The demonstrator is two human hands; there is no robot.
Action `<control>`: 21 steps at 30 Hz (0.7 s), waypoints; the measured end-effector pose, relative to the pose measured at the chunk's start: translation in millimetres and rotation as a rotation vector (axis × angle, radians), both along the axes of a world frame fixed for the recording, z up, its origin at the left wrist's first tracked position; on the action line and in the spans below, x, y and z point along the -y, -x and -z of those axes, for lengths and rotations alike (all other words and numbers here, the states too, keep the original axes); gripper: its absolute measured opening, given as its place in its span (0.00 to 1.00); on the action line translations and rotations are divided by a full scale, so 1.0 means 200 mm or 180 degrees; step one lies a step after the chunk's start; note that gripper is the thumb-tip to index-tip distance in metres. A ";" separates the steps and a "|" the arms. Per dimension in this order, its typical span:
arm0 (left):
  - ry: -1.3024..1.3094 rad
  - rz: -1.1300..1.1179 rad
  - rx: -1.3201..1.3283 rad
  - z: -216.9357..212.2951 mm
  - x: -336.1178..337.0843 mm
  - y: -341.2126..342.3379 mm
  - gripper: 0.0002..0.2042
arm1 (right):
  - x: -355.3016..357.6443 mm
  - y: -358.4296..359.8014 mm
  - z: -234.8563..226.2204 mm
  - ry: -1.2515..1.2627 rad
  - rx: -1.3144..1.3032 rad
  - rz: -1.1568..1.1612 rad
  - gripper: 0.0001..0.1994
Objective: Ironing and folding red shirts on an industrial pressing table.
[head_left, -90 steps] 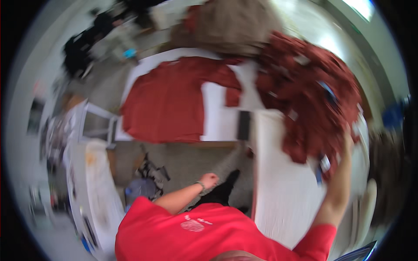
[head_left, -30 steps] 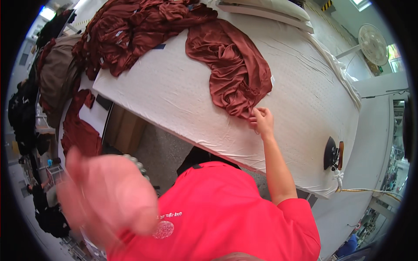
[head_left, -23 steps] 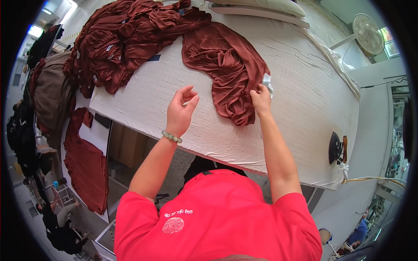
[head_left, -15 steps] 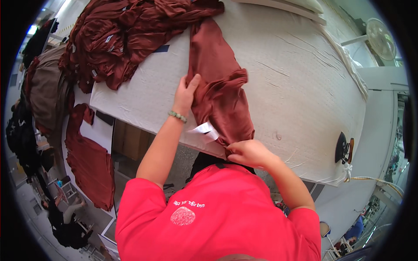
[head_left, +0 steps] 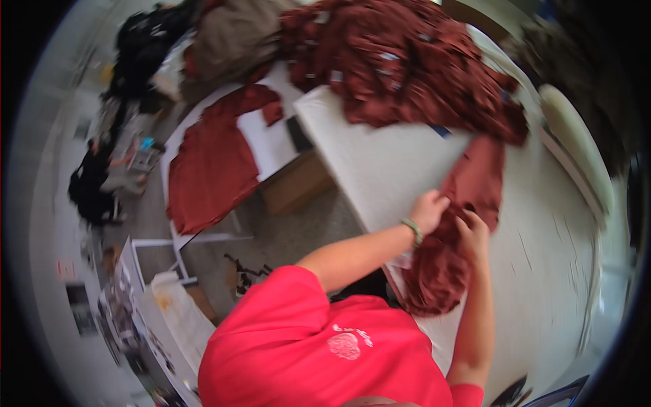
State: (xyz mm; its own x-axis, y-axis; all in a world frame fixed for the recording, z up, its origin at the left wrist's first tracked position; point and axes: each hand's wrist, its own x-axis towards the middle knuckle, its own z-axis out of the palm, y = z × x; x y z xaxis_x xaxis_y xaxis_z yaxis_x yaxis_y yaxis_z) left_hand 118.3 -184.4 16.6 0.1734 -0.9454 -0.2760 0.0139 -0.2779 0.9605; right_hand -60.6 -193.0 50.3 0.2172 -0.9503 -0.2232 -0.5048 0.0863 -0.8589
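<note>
A rust-red garment point(head_left: 437, 281) lies lengthwise on the white padded table point(head_left: 542, 264), its near end bunched by the table's edge. My left hand point(head_left: 427, 213), with a beaded bracelet on the wrist, pinches the cloth at the left side of its middle. Close beside it, my right hand point(head_left: 473, 236) is closed on the same garment, fingertips gripping a fold. A bit of white label point(head_left: 403, 260) shows below my left wrist. The garment's far end reaches to a big heap of rust-red garments point(head_left: 380, 68).
Left of the table, another rust-red garment point(head_left: 213, 163) is spread on a white side table point(head_left: 254, 139). A brown box point(head_left: 298, 183) sits beneath. A padded white board point(head_left: 576, 149) lies at the far right, and a dark iron point(head_left: 508, 392) near the lower right edge.
The view has swung left. My right hand has left the garment's near end and come up beside my left hand. The near part of the garment is now more bunched.
</note>
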 end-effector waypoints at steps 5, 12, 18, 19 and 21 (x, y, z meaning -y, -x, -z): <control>0.0238 -0.0254 -0.0228 -0.18 -0.02 0.04 0.14 | -0.05 0.21 -0.27 0.0106 0.0524 0.0266 0.12; 0.0934 0.0102 0.0109 -0.53 0.01 0.13 0.17 | 0.00 0.06 -0.53 0.0581 0.0640 0.0494 0.13; 0.1610 0.0293 0.0339 -0.71 0.01 0.38 0.17 | -0.04 0.33 -0.55 0.0029 0.1082 0.0244 0.14; 0.1636 0.0464 0.0113 -0.78 -0.01 0.42 0.18 | -0.05 0.45 -0.57 0.0234 0.1092 0.0375 0.15; 0.1651 0.0637 -0.0091 -0.90 -0.07 0.52 0.18 | -0.13 0.67 -0.65 0.0817 0.0745 0.0746 0.15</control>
